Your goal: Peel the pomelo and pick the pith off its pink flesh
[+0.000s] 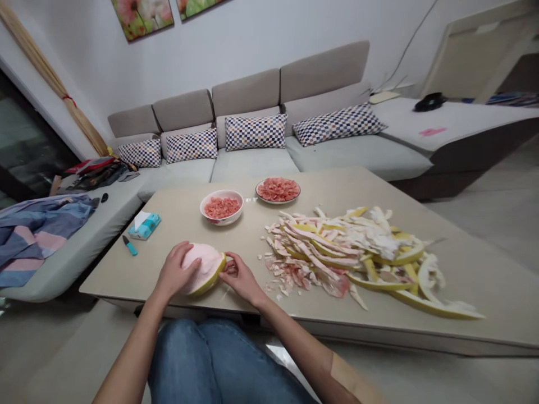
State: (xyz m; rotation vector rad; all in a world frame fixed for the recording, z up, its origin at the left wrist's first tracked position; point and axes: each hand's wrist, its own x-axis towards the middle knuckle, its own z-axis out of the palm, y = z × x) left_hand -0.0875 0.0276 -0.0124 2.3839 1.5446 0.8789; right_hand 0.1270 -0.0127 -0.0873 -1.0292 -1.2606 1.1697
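Note:
A partly peeled pomelo rests at the table's near edge, its pale pink pith bare on top and yellow-green rind still on the right and underside. My left hand is wrapped over its left side, thumb across the pith. On the right, the fingers of my right hand pinch the edge of the rind. Farther back stand a white bowl of pink pomelo flesh and a dark-rimmed plate piled with more of it. A small knife with a turquoise handle lies to the left.
A big heap of pomelo peel and pith scraps covers the table's right part. A blue tissue pack lies near the left edge of the table. Behind runs a grey sofa with checkered cushions; clothes lie on its left end.

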